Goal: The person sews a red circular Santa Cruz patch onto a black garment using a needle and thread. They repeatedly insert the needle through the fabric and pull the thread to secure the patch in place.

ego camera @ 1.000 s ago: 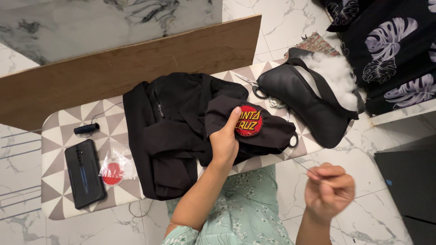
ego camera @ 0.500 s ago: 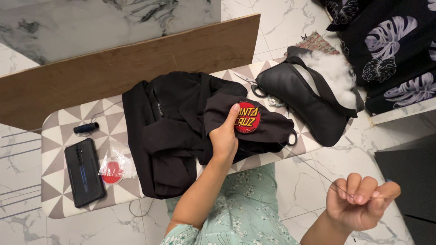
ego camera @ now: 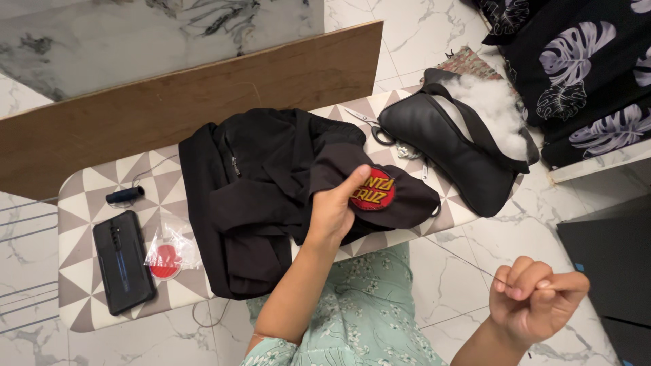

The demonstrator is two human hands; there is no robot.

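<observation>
My left hand (ego camera: 333, 209) grips a fold of the black garment (ego camera: 261, 190) and its thumb presses the edge of a round red patch with yellow lettering (ego camera: 373, 190). The garment lies bunched on the small patterned table (ego camera: 81, 183). Down at the lower right, off the table, my right hand (ego camera: 536, 301) is pinched shut on a needle, and a thin dark thread (ego camera: 468, 263) runs taut from it up toward the patch.
A black phone (ego camera: 122, 261), a clear packet with a red patch (ego camera: 166, 256) and a dark thread spool (ego camera: 125, 195) lie on the table's left. Scissors (ego camera: 371, 127) and a black bag with white stuffing (ego camera: 461, 146) sit at the right. A wooden board (ego camera: 176, 102) stands behind.
My right hand pulled the thread out to the lower right, away from the table, then held there. The left hand tilted the patch and fabric slightly lower.
</observation>
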